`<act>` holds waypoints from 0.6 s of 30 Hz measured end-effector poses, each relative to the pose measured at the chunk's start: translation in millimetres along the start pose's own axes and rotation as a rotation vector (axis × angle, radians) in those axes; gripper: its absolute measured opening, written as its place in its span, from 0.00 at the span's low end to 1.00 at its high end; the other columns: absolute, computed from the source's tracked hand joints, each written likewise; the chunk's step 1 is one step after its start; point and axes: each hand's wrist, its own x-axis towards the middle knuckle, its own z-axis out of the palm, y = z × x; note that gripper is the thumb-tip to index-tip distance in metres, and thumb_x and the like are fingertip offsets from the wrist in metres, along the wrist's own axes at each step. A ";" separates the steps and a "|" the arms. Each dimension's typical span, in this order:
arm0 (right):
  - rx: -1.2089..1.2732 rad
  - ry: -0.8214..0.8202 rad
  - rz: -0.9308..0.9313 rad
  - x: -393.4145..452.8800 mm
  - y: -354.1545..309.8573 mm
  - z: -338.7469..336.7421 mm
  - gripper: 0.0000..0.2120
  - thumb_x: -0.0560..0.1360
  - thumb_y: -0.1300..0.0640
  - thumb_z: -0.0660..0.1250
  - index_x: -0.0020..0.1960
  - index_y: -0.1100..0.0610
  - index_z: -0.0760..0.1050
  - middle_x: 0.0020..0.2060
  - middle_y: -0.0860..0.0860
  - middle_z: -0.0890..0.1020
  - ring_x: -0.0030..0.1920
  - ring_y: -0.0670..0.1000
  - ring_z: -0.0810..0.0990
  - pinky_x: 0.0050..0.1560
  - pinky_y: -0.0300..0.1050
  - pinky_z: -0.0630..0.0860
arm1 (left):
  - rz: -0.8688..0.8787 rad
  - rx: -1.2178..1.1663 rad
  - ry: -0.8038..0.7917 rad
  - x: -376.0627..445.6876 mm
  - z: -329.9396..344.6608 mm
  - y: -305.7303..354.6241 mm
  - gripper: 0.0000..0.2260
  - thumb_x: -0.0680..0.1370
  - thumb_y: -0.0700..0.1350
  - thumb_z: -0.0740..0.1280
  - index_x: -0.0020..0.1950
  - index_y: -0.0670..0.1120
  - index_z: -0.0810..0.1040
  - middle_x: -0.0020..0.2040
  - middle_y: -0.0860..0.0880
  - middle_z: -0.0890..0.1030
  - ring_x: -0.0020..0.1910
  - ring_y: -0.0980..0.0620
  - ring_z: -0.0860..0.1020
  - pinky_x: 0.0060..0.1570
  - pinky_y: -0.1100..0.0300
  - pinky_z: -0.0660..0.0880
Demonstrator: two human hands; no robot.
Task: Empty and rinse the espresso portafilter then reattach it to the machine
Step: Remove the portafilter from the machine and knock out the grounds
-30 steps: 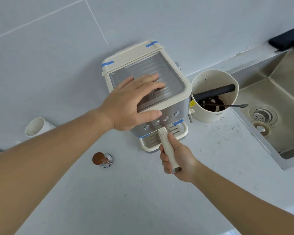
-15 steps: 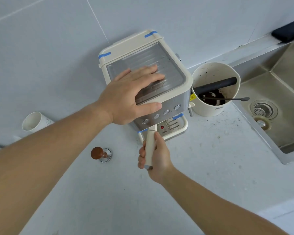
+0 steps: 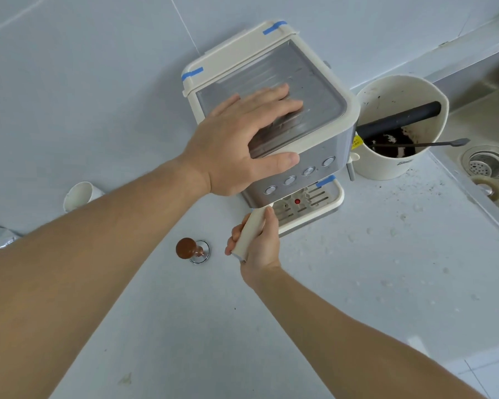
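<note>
You are standing at a kitchen counter, most likely a home one. The pale worktop (image 3: pixel 343 298) runs up to a wall of large grey tiles (image 3: pixel 84 67), and a stainless sink (image 3: pixel 478 131) with a drain strainer (image 3: pixel 483 164) is set into its right edge. Near the back edge stands a small espresso machine (image 3: pixel 297 151), with a knock box (image 3: pixel 398 165) of spent grounds just beside it. A tamper (image 3: pixel 192 250) stands in front, and coffee specks dot the worktop near the sink.
</note>
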 end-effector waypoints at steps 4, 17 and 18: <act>0.074 0.008 0.021 -0.3 6.8 15.0 0.25 0.81 0.40 0.52 0.35 0.58 0.67 0.24 0.54 0.71 0.22 0.54 0.69 0.25 0.40 0.68 | -0.007 0.000 0.002 -0.5 0.1 0.0 0.32 0.72 0.66 0.60 0.75 0.60 0.62 0.79 0.57 0.59 0.77 0.59 0.55 0.76 0.51 0.48; -0.075 0.106 0.041 6.4 18.4 -27.4 0.22 0.80 0.42 0.54 0.36 0.57 0.67 0.25 0.55 0.70 0.22 0.54 0.68 0.25 0.40 0.68 | 0.004 0.014 0.017 -0.2 1.4 -0.4 0.32 0.72 0.65 0.60 0.75 0.58 0.63 0.79 0.56 0.60 0.77 0.58 0.56 0.76 0.49 0.49; -0.094 0.107 0.050 5.1 17.9 -31.9 0.22 0.80 0.42 0.54 0.36 0.57 0.66 0.25 0.55 0.70 0.22 0.54 0.67 0.25 0.40 0.68 | 0.004 0.015 0.017 -0.1 1.4 -0.3 0.32 0.72 0.65 0.60 0.75 0.58 0.63 0.79 0.55 0.60 0.77 0.58 0.56 0.76 0.49 0.49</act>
